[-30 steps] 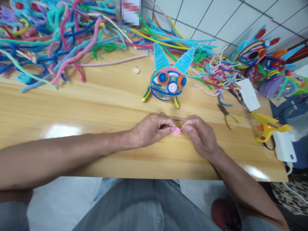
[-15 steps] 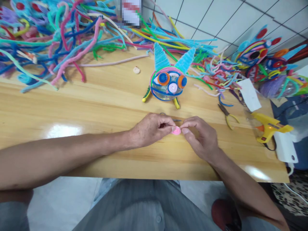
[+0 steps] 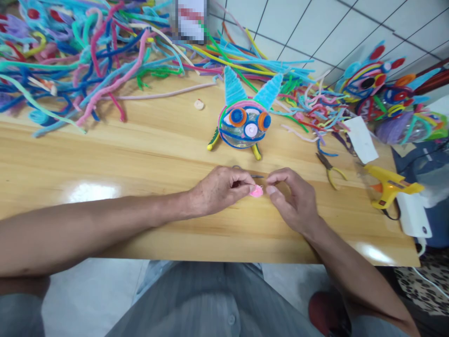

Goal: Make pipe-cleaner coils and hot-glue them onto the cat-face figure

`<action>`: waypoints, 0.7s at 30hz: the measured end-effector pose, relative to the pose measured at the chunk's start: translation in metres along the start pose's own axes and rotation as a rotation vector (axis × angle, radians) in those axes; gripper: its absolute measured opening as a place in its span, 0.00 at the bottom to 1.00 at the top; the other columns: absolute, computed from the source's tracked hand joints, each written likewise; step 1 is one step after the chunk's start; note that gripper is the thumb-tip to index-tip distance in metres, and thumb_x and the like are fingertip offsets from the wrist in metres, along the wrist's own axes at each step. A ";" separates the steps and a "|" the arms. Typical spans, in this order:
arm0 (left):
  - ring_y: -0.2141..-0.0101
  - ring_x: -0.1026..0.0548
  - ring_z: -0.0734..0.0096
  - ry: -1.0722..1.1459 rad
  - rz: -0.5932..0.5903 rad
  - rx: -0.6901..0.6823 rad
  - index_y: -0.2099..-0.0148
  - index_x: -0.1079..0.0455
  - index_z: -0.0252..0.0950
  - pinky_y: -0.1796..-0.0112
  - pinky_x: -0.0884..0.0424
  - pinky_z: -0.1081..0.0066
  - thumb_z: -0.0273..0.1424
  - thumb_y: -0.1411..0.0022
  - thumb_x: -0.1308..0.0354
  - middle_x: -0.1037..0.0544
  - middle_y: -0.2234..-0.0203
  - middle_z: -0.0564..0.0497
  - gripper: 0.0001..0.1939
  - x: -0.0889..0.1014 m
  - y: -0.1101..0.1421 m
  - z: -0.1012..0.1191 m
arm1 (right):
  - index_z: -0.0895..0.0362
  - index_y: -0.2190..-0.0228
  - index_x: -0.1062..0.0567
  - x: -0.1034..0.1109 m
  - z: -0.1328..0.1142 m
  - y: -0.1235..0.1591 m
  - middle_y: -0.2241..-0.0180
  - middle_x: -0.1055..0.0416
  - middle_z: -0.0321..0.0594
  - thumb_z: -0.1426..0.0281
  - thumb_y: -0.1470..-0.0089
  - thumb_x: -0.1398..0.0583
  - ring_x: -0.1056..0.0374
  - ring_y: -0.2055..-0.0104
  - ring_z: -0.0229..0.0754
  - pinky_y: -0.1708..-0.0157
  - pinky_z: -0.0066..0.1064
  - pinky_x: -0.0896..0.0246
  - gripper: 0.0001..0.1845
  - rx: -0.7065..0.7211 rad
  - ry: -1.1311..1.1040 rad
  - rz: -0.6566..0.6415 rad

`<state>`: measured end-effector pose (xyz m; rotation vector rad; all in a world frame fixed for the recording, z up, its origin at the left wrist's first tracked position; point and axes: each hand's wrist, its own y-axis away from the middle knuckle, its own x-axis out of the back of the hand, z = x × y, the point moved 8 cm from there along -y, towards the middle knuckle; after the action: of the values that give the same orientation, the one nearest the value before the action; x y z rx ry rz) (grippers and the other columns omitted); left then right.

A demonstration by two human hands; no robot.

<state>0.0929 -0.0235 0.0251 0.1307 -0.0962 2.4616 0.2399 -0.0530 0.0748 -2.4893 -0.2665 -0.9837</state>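
My left hand [image 3: 224, 189] pinches a small pink pipe-cleaner coil [image 3: 257, 191] between thumb and fingertips, just above the wooden table. A thin wire end sticks up at the coil's right side. My right hand [image 3: 293, 196] is just right of the coil, thumb and index finger apart, with nothing seen between them. Scissors [image 3: 257, 176] lie behind the hands, partly hidden by my left hand. Beyond them stands an animal-like figure [image 3: 244, 124] with blue pointed ears, orange-and-blue round eyes, a pale pink coil nose and yellow-tipped legs.
Pipe cleaners [image 3: 105, 61] are heaped at the back left, with cut pieces [image 3: 315, 105] at the back right. Pliers [image 3: 331, 172], a yellow glue gun [image 3: 389, 185] and a white power strip [image 3: 414, 213] lie to the right. Other finished figures [image 3: 382, 89] stand behind. A pale coil [image 3: 199, 104] lies alone.
My right thumb and index finger have let go of the pink coil's wire end and moved slightly right, opening apart. My left hand keeps its pinch on the coil.
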 end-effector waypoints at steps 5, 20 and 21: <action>0.76 0.35 0.79 -0.018 -0.006 0.008 0.59 0.19 0.32 0.74 0.41 0.78 0.31 0.31 0.41 0.27 0.76 0.55 0.11 0.000 0.000 -0.002 | 0.51 0.62 0.25 -0.006 -0.005 -0.003 0.68 0.24 0.36 0.73 0.36 0.38 0.27 0.66 0.41 0.65 0.35 0.31 0.04 0.044 -0.019 -0.042; 0.77 0.35 0.80 -0.094 0.017 -0.033 0.61 0.19 0.32 0.74 0.40 0.79 0.26 0.32 0.43 0.25 0.78 0.57 0.10 0.000 0.001 0.004 | 0.52 0.65 0.25 -0.008 -0.009 -0.002 0.70 0.22 0.36 0.74 0.37 0.38 0.25 0.68 0.40 0.67 0.33 0.31 0.05 0.094 0.071 -0.021; 0.78 0.35 0.80 -0.098 0.019 -0.037 0.61 0.19 0.32 0.74 0.40 0.79 0.26 0.31 0.43 0.25 0.78 0.57 0.10 0.000 0.001 0.004 | 0.51 0.65 0.25 -0.007 -0.010 -0.002 0.70 0.22 0.37 0.74 0.37 0.38 0.25 0.67 0.41 0.67 0.33 0.31 0.05 0.100 0.085 -0.015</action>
<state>0.0930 -0.0246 0.0287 0.2360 -0.1860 2.4706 0.2279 -0.0565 0.0767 -2.3527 -0.2996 -1.0528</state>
